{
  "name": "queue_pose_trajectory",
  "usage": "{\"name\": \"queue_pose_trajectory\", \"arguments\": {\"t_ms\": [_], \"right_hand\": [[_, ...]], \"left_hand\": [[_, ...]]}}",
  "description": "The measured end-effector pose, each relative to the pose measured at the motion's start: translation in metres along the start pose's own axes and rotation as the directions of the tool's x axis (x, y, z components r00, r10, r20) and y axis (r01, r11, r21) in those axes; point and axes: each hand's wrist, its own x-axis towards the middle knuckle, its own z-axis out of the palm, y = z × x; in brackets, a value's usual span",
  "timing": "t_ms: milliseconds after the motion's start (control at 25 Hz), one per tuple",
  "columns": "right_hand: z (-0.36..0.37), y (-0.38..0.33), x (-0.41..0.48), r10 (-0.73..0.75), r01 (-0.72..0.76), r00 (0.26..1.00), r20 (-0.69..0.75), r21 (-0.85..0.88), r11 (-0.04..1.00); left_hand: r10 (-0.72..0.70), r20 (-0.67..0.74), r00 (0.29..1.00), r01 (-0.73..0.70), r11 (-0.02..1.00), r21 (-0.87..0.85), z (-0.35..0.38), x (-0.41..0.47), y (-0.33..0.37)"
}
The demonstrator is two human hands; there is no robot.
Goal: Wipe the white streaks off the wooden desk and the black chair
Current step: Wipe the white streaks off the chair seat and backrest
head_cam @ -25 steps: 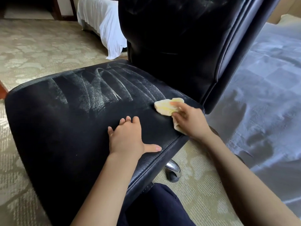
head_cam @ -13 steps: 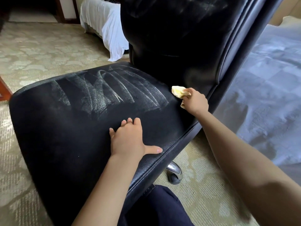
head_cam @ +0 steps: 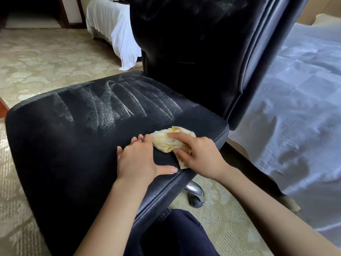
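Right hand (head_cam: 201, 157) clutches the bunched yellow cloth (head_cam: 168, 142) at the near edge of the black chair (head_cam: 55, 154) seat, left hand (head_cam: 136, 161) flat beside it, fingers straight. White streaks (head_cam: 110, 109) sit farther back, so short strokes might miss or just smear them.

You had a beige, flower-patterned carpet (head_cam: 46, 58) underfoot. At its far edge stood a bed draped in white cloth (head_cam: 112, 24); along its right edge lay a pale grey-blue checked bedspread (head_cam: 299, 100). A reddish-brown wooden corner (head_cam: 2, 108) showed at its left edge.
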Motion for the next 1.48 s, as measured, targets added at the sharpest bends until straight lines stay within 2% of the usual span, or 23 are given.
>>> {"name": "queue_pose_trajectory", "arguments": {"t_ms": [160,320,520,640,760,880,1040,1120,1200,1320,1400,1480], "right_hand": [[0.001,0.02,0.03,0.008,-0.008,1.0,-0.002,-0.051,0.999],[0.007,0.048,0.085,0.151,-0.154,0.987,-0.059,-0.058,0.986],[-0.003,0.091,0.127,0.435,-0.434,0.892,-0.122,0.039,0.9],[-0.002,0.098,0.138,0.523,-0.512,0.843,-0.126,0.109,0.852],[0.001,0.089,0.136,0.469,-0.471,0.875,-0.121,0.01,0.882],[0.006,0.065,0.125,0.296,-0.299,0.953,-0.059,-0.069,0.952],[0.023,0.017,0.103,0.033,-0.031,0.997,0.063,-0.029,0.999],[0.02,0.002,0.089,-0.029,0.029,0.993,0.112,0.007,1.0],[0.012,-0.002,0.074,-0.073,0.069,0.988,0.134,0.036,0.997],[0.007,0.003,0.046,-0.112,0.109,0.989,0.092,0.04,0.993],[0.003,0.014,0.03,-0.068,0.066,0.997,0.028,0.041,0.997],[-0.001,0.033,0.023,0.042,-0.041,0.997,-0.061,0.018,0.999]], "left_hand": [[-0.001,-0.001,1.0,0.001,1.0,-0.01,0.001,0.001,0.001],[0.008,-0.012,1.0,-0.009,1.0,-0.019,0.004,0.002,-0.001],[0.001,-0.014,1.0,-0.001,0.999,-0.04,0.002,0.001,-0.002],[0.001,-0.021,1.0,-0.002,1.0,-0.023,0.002,0.002,-0.002],[-0.013,-0.012,1.0,0.013,1.0,-0.02,0.003,0.002,-0.002],[-0.001,-0.019,1.0,0.001,1.0,-0.021,0.005,0.005,-0.003],[-0.003,-0.014,1.0,0.003,1.0,-0.022,0.007,0.005,-0.005],[-0.001,-0.017,1.0,0.001,1.0,-0.019,0.006,0.004,-0.005],[0.001,-0.017,1.0,-0.002,1.0,-0.026,0.006,0.004,-0.006],[-0.004,-0.02,1.0,0.004,1.0,-0.025,0.006,0.002,-0.009],[-0.005,-0.022,1.0,0.005,1.0,-0.02,0.004,0.002,-0.007],[-0.012,-0.033,0.999,0.012,1.0,-0.022,0.002,0.001,-0.006]]}}
